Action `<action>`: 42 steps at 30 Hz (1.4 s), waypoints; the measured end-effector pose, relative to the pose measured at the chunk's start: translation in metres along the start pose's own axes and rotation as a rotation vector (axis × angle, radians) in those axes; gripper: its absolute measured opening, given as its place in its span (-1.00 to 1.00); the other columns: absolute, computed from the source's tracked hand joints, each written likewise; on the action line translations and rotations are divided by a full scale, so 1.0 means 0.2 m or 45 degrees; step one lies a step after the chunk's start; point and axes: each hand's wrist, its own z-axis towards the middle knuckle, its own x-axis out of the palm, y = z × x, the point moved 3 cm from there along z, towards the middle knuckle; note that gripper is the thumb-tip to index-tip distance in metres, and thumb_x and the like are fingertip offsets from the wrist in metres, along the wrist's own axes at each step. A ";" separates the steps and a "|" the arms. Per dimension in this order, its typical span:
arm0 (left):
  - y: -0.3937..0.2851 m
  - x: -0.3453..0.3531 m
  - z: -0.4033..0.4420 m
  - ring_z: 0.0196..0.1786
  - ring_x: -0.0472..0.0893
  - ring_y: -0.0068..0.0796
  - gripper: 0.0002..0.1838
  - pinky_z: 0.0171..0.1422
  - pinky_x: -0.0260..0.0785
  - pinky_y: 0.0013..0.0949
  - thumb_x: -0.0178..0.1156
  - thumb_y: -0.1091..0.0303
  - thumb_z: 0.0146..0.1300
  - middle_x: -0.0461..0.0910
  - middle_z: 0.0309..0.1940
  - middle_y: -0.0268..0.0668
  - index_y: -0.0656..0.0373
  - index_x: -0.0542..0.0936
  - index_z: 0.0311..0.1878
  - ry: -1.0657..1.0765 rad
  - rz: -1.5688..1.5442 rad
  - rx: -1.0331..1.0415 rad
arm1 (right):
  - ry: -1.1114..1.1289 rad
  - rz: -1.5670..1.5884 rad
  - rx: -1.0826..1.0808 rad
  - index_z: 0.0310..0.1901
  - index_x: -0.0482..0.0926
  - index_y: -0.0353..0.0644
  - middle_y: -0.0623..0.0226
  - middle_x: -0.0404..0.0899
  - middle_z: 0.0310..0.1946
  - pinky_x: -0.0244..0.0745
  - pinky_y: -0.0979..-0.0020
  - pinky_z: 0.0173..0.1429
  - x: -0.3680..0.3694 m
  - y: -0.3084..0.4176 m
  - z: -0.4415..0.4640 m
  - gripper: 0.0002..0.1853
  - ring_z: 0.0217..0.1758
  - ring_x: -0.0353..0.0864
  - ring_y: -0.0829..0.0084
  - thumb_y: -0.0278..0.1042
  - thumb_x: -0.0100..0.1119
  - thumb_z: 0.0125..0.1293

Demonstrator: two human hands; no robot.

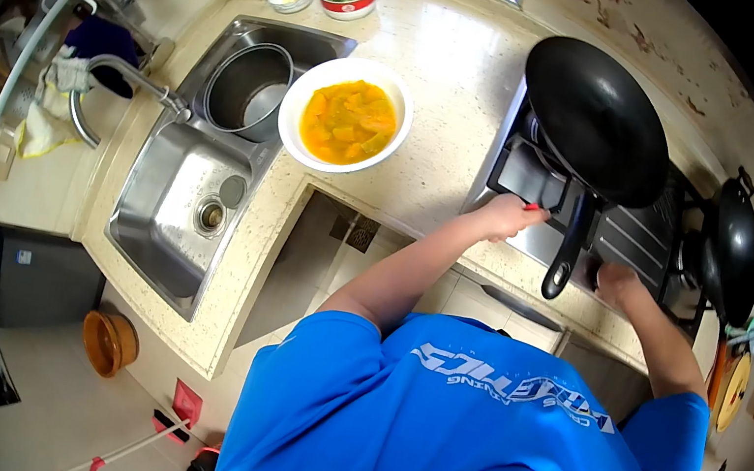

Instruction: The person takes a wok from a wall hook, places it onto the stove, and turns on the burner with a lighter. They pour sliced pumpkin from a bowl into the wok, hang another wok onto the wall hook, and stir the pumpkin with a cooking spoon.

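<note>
On the counter [442, 87], the sink [165, 200] is at left, the stove [630, 240] at right, and one bowl [291, 117] between them. A pot [229, 93] stands in the sink's far basin. Behind the sink are two smaller bowls [347, 8]. A wok [597, 123] is on the stove; its handle [566, 257] lies between the left hand [505, 219] and the right hand [623, 286].

Left hand [502, 219] pinches small red item [533, 207] at stove [632, 246] front, left of wok [597, 113] handle; right hand [620, 285] at stove's front edge, right of handle, fingers partly hidden. Second wok [735, 251] sits at far right. White bowl [291, 117] of orange food [346, 123] beside sink [162, 220], pot [239, 93] in far basin.
</note>
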 end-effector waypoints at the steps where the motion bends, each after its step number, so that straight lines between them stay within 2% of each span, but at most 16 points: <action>1: 0.01 -0.02 -0.01 -0.81 0.20 -0.59 -0.45 -0.77 0.03 -0.50 0.06 -0.17 0.07 0.24 -0.81 -0.40 0.15 0.32 -0.70 0.088 -0.007 0.016 | 0.005 0.010 0.009 -0.36 0.57 -0.34 -0.04 0.54 -0.28 0.47 0.25 -0.10 -0.01 0.00 -0.01 -0.67 -0.16 0.54 0.10 -0.16 0.15 0.04; 2: -0.02 -0.04 -0.06 -0.80 0.21 -0.60 -0.47 -0.76 0.03 -0.50 0.07 -0.16 0.07 0.24 -0.80 -0.40 0.15 0.33 -0.68 0.123 0.034 0.026 | -0.004 -0.032 -0.007 -0.34 0.58 -0.31 0.01 0.55 -0.26 0.47 0.27 -0.12 -0.03 0.02 -0.03 -0.76 -0.16 0.55 0.14 -0.34 0.02 0.03; 7: -0.14 -0.24 -0.30 -0.66 0.34 -0.56 -0.61 -0.62 0.19 -0.50 0.15 0.02 0.07 0.35 -0.70 -0.33 0.20 0.37 -0.43 0.242 0.323 0.274 | 0.093 0.005 -0.005 -0.39 0.60 -0.28 0.02 0.56 -0.31 0.49 0.26 -0.15 0.00 -0.01 0.02 -0.76 -0.20 0.57 0.15 -0.30 0.03 -0.01; 11: -0.26 -0.53 -0.25 -0.54 0.44 -0.53 -0.84 -0.48 0.34 -0.50 -0.06 0.47 0.09 0.43 -0.51 -0.28 0.23 0.28 -0.23 0.168 0.063 0.476 | 0.061 -0.030 0.060 -0.34 0.58 -0.32 0.00 0.55 -0.28 0.50 0.25 -0.16 0.01 0.00 0.01 -0.74 -0.18 0.57 0.15 -0.36 -0.02 0.01; 16: -0.41 -0.95 -0.11 -0.58 0.45 -0.58 -0.77 -0.54 0.31 -0.54 0.07 0.33 0.14 0.43 -0.54 -0.29 0.19 0.35 -0.16 0.019 -0.450 0.589 | 0.074 -0.034 0.135 -0.21 0.52 -0.35 0.01 0.52 -0.19 0.49 0.25 -0.14 -0.03 0.04 -0.03 -0.69 -0.13 0.56 0.16 -0.36 -0.02 0.03; 19: -0.43 -1.24 0.04 -0.60 0.44 -0.58 -0.80 -0.60 0.26 -0.54 0.04 0.35 0.15 0.42 -0.54 -0.26 0.18 0.35 -0.17 -0.212 -0.215 0.378 | 0.116 -0.023 0.151 -0.19 0.50 -0.38 0.02 0.51 -0.16 0.49 0.25 -0.15 -0.04 0.05 -0.04 -0.69 -0.11 0.55 0.15 -0.37 -0.02 0.04; 24: -0.31 -1.59 0.59 -0.71 0.37 -0.54 -0.90 -0.73 0.16 -0.44 -0.08 0.46 0.15 0.46 -0.59 -0.20 0.25 0.32 -0.27 -0.364 -0.331 0.232 | 0.093 -0.006 0.258 -0.19 0.48 -0.37 0.02 0.52 -0.19 0.50 0.27 -0.18 0.09 0.01 0.02 -0.68 -0.16 0.57 0.18 -0.36 -0.02 0.04; 26: -0.35 -1.67 0.71 -0.67 0.43 -0.53 -0.88 -0.71 0.23 -0.43 -0.11 0.47 0.16 0.50 -0.57 -0.16 0.27 0.35 -0.25 -0.573 -0.436 0.188 | 0.090 0.004 0.277 -0.19 0.47 -0.38 0.02 0.51 -0.20 0.50 0.26 -0.20 0.13 0.01 0.03 -0.68 -0.17 0.57 0.18 -0.36 -0.01 0.04; 29: -0.45 -1.79 0.94 -0.62 0.41 -0.54 -0.83 -0.60 0.31 -0.44 -0.08 0.40 0.21 0.51 -0.48 -0.11 0.30 0.33 -0.20 -0.602 -0.466 0.345 | 0.059 0.017 0.266 -0.17 0.43 -0.45 0.07 0.56 -0.32 0.50 0.25 -0.29 0.12 0.02 0.02 -0.65 -0.26 0.60 0.18 -0.35 -0.01 0.03; 30: -0.48 -1.83 1.04 -0.64 0.51 -0.45 -0.84 -0.64 0.37 -0.42 -0.10 0.44 0.17 0.55 -0.55 -0.13 0.30 0.44 -0.28 -0.686 -0.503 0.354 | -0.009 0.005 0.328 -0.19 0.43 -0.45 0.10 0.57 -0.37 0.49 0.24 -0.32 0.12 0.03 0.00 -0.66 -0.29 0.60 0.18 -0.35 -0.05 0.06; 35: -0.61 -1.95 1.30 -0.68 0.51 -0.44 -0.84 -0.63 0.39 -0.43 -0.05 0.40 0.19 0.55 -0.61 -0.21 0.32 0.43 -0.35 -0.805 -0.497 0.465 | 0.169 0.094 0.377 -0.20 0.48 -0.34 0.05 0.54 -0.26 0.49 0.24 -0.21 0.02 0.06 -0.02 -0.71 -0.19 0.58 0.19 -0.36 -0.02 0.07; 36: -0.62 -1.98 1.32 -0.63 0.53 -0.41 -0.85 -0.61 0.40 -0.41 -0.03 0.44 0.17 0.56 -0.52 -0.17 0.27 0.40 -0.21 -0.851 -0.532 0.412 | 0.171 0.101 0.408 -0.20 0.48 -0.34 0.05 0.54 -0.26 0.49 0.24 -0.21 0.04 0.05 -0.02 -0.71 -0.19 0.58 0.19 -0.36 -0.02 0.07; 37: -0.63 -1.99 1.35 -0.58 0.55 -0.39 -0.74 -0.60 0.41 -0.40 0.00 0.49 0.15 0.57 -0.43 -0.13 0.22 0.37 -0.06 -0.897 -0.567 0.351 | 0.146 0.125 0.419 -0.21 0.48 -0.35 0.05 0.54 -0.27 0.49 0.24 -0.21 0.07 0.04 -0.01 -0.72 -0.20 0.58 0.19 -0.36 -0.03 0.07; 38: -0.63 -1.99 1.38 -0.58 0.55 -0.39 -0.74 -0.60 0.41 -0.40 0.00 0.49 0.15 0.57 -0.43 -0.13 0.22 0.37 -0.06 -0.877 -0.572 0.355 | 0.126 0.146 0.422 -0.23 0.49 -0.36 0.04 0.54 -0.27 0.49 0.24 -0.22 0.10 0.04 -0.01 -0.72 -0.20 0.58 0.19 -0.36 -0.04 0.08; 40: -0.61 -2.00 1.38 -0.55 0.54 -0.38 -0.33 -0.60 0.38 -0.38 -0.08 0.64 0.11 0.49 -0.27 -0.10 -0.08 0.03 0.28 -0.946 -0.600 0.478 | 0.139 0.113 0.433 -0.20 0.46 -0.36 0.07 0.55 -0.27 0.48 0.23 -0.21 0.13 0.03 -0.01 -0.71 -0.20 0.58 0.19 -0.35 -0.07 0.11; 42: -0.53 -2.08 1.53 -0.54 0.53 -0.35 -0.24 -0.58 0.38 -0.37 -0.09 0.68 0.09 0.45 -0.21 -0.08 -0.19 -0.07 0.30 -0.887 -0.397 0.506 | 0.142 0.089 0.424 -0.17 0.44 -0.37 0.09 0.55 -0.27 0.47 0.23 -0.20 0.13 0.05 -0.01 -0.70 -0.21 0.59 0.19 -0.34 -0.10 0.15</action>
